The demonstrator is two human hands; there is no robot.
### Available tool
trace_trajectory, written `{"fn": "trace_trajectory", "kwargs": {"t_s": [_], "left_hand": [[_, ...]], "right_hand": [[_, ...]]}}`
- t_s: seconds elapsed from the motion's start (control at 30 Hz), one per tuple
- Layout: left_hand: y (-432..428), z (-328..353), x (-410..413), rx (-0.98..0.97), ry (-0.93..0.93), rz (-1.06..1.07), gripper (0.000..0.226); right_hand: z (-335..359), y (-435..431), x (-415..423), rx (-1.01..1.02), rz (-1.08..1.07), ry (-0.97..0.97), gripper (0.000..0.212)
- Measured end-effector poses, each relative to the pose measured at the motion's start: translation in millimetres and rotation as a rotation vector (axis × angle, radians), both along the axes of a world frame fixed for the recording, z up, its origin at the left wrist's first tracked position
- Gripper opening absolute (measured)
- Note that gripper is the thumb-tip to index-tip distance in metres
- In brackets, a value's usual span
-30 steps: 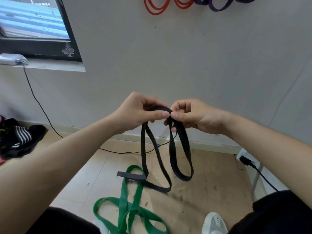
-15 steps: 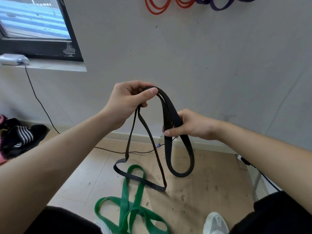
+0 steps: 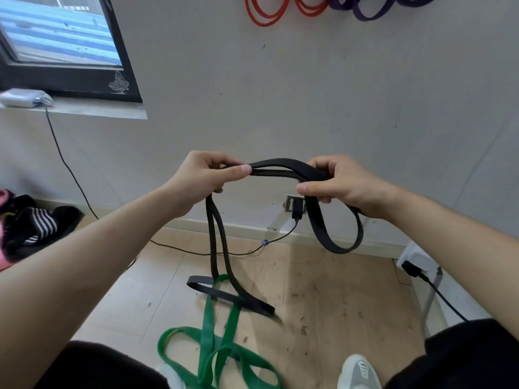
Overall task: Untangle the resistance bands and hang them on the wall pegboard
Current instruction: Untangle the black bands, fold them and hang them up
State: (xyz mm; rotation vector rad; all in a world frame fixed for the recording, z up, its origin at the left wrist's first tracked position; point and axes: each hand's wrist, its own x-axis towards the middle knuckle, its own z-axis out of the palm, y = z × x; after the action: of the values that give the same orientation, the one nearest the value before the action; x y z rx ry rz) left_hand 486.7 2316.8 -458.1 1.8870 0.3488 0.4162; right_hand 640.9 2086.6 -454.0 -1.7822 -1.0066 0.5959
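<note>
I hold a black resistance band (image 3: 276, 167) stretched level between both hands at chest height. My left hand (image 3: 205, 178) pinches its left part, and two strands drop from it to the floor, ending in a flat loop on the boards. My right hand (image 3: 341, 183) grips the right part, with a shorter loop hanging below it. A green band (image 3: 216, 343) lies tangled on the floor between my feet, under the black loop's end. Red bands (image 3: 265, 14) and purple bands (image 3: 370, 8) hang on the wall at the top edge.
A window with a sill (image 3: 84, 109) is at upper left, and a cable (image 3: 67, 169) runs down from it along the floor to a wall socket (image 3: 295, 204). Dark clothes (image 3: 31, 223) lie at left. A power strip (image 3: 418, 259) is at right. My white shoe (image 3: 358, 372) is below.
My right hand rose and moved right, my left hand dropped a little, so the black band now stretches level between them instead of arching up from the left hand.
</note>
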Motion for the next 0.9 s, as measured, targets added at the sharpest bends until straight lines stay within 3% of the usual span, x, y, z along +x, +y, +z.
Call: {"fn": "trace_trajectory", "kwargs": {"t_s": [0.2, 0.33, 0.47, 0.67, 0.9], "left_hand": [[-9.7, 1.0, -4.5, 0.03, 0.117, -0.225, 0.051], [-30.2, 2.5, 0.3, -0.015, 0.04, -0.28, 0.035], [-41.9, 1.2, 8.1, 0.027, -0.035, -0.247, 0.021], [-36.3, 4.3, 5.9, 0.117, -0.048, -0.225, 0.019], [-26.4, 7.6, 6.5, 0.03, -0.223, 0.049, 0.008]], "right_hand": [[6.1, -1.0, -1.6, 0.186, -0.08, 0.045, 0.016], [3.0, 4.0, -11.4, 0.145, 0.008, 0.035, 0.012], [-3.1, 10.6, -23.2, 0.074, 0.074, -0.031, 0.018], [-9.5, 8.6, -12.1, -0.018, 0.128, 0.006, 0.024], [-31.4, -3.7, 8.4, -0.275, 0.0, -0.065, 0.059]]}}
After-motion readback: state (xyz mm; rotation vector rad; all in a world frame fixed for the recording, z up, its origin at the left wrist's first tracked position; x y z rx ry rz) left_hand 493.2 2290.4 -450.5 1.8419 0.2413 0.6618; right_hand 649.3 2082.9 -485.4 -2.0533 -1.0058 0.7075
